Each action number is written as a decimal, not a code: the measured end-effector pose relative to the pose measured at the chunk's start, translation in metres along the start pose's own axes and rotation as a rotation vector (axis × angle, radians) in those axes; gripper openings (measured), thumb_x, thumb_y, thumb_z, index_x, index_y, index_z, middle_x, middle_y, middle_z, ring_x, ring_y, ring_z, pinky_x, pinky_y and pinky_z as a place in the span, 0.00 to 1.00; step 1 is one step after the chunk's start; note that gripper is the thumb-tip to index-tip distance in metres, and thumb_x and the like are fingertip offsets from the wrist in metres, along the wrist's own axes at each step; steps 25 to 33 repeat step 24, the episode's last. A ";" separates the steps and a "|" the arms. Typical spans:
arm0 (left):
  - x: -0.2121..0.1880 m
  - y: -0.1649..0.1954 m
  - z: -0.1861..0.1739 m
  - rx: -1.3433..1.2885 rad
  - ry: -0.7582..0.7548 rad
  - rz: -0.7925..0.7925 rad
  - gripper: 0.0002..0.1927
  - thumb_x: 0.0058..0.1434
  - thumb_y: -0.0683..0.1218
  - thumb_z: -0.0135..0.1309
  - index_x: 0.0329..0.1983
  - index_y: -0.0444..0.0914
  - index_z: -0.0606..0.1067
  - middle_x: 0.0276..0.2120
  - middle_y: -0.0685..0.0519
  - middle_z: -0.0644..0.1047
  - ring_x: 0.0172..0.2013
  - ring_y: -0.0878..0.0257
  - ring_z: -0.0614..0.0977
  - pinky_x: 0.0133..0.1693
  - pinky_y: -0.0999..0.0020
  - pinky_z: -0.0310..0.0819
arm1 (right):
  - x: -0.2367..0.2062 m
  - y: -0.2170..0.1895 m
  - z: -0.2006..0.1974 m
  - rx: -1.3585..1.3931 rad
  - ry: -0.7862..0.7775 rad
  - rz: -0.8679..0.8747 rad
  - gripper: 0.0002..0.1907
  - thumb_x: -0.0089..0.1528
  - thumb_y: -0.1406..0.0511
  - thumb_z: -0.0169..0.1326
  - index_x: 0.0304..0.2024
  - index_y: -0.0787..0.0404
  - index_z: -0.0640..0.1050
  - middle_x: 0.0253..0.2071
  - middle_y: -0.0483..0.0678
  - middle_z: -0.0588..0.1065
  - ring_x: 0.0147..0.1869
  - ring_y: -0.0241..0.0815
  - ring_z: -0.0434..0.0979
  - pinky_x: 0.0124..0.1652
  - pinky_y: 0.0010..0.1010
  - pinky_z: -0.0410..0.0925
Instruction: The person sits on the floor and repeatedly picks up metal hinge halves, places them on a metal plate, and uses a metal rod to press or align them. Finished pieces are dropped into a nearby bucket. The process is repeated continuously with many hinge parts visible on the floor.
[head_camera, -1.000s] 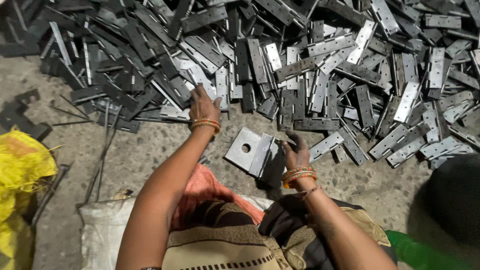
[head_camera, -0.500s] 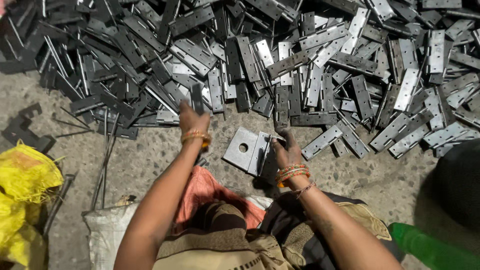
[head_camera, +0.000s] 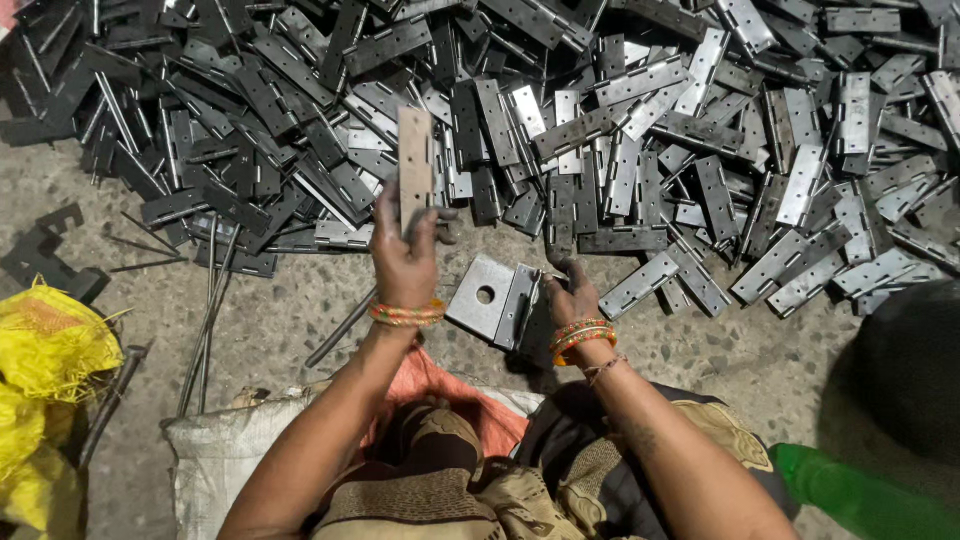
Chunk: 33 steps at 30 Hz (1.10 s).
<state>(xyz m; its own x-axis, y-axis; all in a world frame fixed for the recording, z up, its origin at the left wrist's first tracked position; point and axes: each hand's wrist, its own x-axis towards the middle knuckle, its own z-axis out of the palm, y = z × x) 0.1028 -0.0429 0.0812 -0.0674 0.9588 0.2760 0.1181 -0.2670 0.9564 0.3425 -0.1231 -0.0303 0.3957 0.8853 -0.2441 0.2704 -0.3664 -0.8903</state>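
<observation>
A stiff, likely heavy steel hinge (head_camera: 414, 165) is gripped by its lower end, upper centre, in the left hand (head_camera: 403, 262), while the right hand (head_camera: 570, 296) is closed on a hinge edge at the pile (head_camera: 640, 120).

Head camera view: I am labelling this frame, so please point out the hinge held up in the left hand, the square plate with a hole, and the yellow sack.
hinge (head_camera: 414, 160), head view, middle of its leaf.
square plate (head_camera: 482, 297), head view, flat face beside the hole.
yellow sack (head_camera: 45, 350), head view, upper bulge.
</observation>
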 end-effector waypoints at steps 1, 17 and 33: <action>0.002 0.009 0.003 -0.022 -0.006 0.229 0.25 0.74 0.41 0.46 0.71 0.31 0.56 0.46 0.44 0.79 0.38 0.62 0.85 0.35 0.71 0.86 | 0.000 0.000 -0.001 -0.026 0.003 0.003 0.20 0.63 0.66 0.57 0.58 0.58 0.76 0.51 0.54 0.80 0.53 0.46 0.78 0.54 0.33 0.68; -0.054 -0.082 0.006 0.836 -0.561 -0.255 0.14 0.58 0.43 0.55 0.45 0.32 0.71 0.32 0.32 0.79 0.35 0.35 0.82 0.40 0.43 0.77 | -0.012 -0.018 0.005 -0.099 -0.052 0.021 0.19 0.62 0.64 0.57 0.57 0.50 0.77 0.40 0.51 0.82 0.44 0.42 0.82 0.45 0.36 0.72; -0.009 0.030 0.036 0.461 -0.222 0.118 0.18 0.70 0.47 0.52 0.60 0.35 0.68 0.33 0.40 0.81 0.35 0.45 0.86 0.38 0.52 0.79 | -0.003 0.010 0.011 -0.041 -0.045 -0.056 0.18 0.62 0.65 0.58 0.56 0.53 0.77 0.46 0.51 0.82 0.47 0.42 0.81 0.48 0.35 0.72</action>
